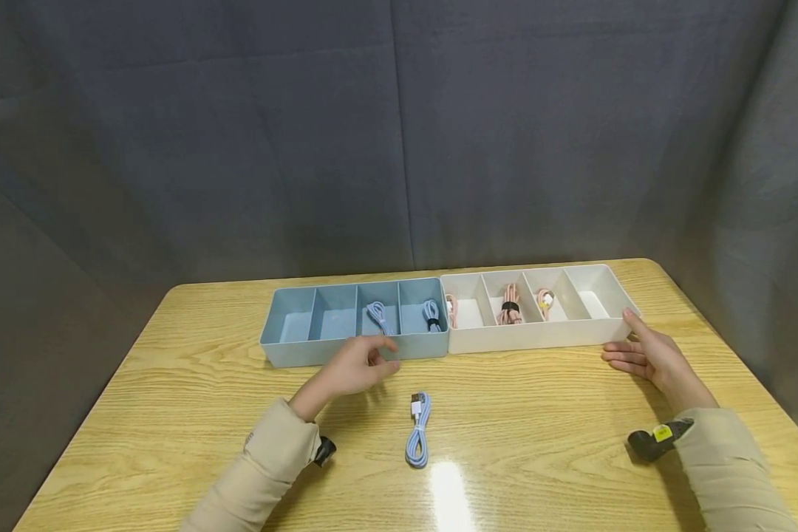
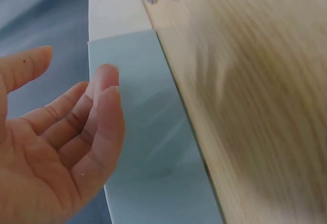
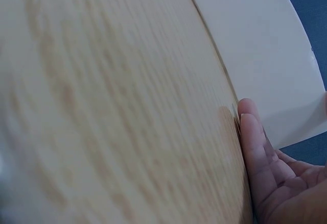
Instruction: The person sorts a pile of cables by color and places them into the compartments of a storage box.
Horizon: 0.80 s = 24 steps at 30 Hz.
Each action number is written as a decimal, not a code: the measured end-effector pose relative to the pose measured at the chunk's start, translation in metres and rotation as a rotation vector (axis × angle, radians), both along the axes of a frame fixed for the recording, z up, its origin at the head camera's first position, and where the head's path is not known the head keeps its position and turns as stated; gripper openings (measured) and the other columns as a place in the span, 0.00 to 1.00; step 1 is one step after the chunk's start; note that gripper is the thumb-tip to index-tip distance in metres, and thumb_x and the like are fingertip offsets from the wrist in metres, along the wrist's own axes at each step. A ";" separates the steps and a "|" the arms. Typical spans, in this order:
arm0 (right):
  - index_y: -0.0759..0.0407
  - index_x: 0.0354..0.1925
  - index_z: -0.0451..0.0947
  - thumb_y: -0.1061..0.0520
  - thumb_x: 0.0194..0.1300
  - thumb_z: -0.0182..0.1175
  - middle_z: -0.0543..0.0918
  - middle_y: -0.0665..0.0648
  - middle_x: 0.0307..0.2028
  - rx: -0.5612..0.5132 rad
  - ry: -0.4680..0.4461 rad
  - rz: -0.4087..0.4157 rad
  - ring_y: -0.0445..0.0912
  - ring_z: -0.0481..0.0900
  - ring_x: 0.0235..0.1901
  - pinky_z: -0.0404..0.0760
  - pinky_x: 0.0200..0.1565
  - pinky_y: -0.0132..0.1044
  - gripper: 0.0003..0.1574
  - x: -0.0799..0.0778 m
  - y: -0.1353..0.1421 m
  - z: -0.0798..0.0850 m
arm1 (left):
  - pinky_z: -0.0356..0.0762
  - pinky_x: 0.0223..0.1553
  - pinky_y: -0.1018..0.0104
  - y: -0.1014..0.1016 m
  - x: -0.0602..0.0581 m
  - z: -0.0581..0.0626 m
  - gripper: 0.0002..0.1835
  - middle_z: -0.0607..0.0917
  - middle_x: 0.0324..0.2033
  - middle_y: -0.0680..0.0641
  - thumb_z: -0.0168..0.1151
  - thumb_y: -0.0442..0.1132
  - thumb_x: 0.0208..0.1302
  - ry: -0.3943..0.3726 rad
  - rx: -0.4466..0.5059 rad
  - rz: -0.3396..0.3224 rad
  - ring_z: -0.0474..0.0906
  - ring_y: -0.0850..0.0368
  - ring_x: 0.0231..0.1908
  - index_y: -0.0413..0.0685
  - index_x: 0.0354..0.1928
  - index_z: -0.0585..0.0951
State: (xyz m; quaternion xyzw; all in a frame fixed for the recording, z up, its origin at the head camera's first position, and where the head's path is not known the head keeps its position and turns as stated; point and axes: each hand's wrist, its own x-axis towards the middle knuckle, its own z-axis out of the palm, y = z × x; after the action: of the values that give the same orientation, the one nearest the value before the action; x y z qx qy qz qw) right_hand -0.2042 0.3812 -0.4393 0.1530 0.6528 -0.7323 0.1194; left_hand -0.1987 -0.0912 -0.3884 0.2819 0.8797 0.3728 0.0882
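My left hand [image 1: 359, 365] hovers just in front of the blue divided box [image 1: 299, 352], its fingers loosely bent and nothing between them. In the left wrist view the fingers [image 2: 110, 117] overlap the box's front wall. A looped light-blue USB cable [image 1: 417, 436] lies on the table, to the right of that hand and nearer me. At the right end of the white divided box [image 1: 532, 338] is my right hand [image 1: 658, 362]. Its thumb reaches the rim at the corner, while its straight fingers [image 3: 253, 137] lie low along the front wall, at the tabletop.
Both boxes stand end to end near the back of the wooden table [image 1: 532, 443]. Two blue cables [image 1: 376, 316] sit in the blue box's right compartments. Pink cables [image 1: 509, 307] are in the white box's first three compartments. A grey curtain [image 1: 306, 148] hangs behind.
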 end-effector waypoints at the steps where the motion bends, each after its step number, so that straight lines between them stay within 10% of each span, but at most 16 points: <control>1: 0.61 0.48 0.58 0.32 0.59 0.50 0.84 0.55 0.24 0.005 0.000 0.001 0.46 0.83 0.27 0.82 0.34 0.38 0.37 0.000 0.000 0.000 | 0.70 0.21 0.70 0.001 0.001 -0.001 0.16 0.78 0.19 0.50 0.59 0.38 0.61 0.001 -0.004 -0.007 0.70 0.64 0.18 0.33 0.47 0.77; 24: 0.67 0.57 0.53 0.32 0.59 0.50 0.84 0.54 0.24 0.021 0.014 0.001 0.45 0.83 0.27 0.82 0.34 0.38 0.46 0.002 -0.002 0.001 | 0.69 0.13 0.72 0.015 0.011 -0.018 0.25 0.79 0.14 0.42 0.62 0.37 0.58 -0.135 -0.040 -0.085 0.78 0.47 0.15 0.28 0.54 0.70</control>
State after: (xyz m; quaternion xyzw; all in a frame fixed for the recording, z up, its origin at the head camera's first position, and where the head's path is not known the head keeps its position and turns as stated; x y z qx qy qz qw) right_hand -0.2025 0.3793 -0.4382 0.1488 0.6612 -0.7265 0.1133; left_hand -0.1875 -0.0760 -0.4059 0.2913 0.8663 0.3693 0.1683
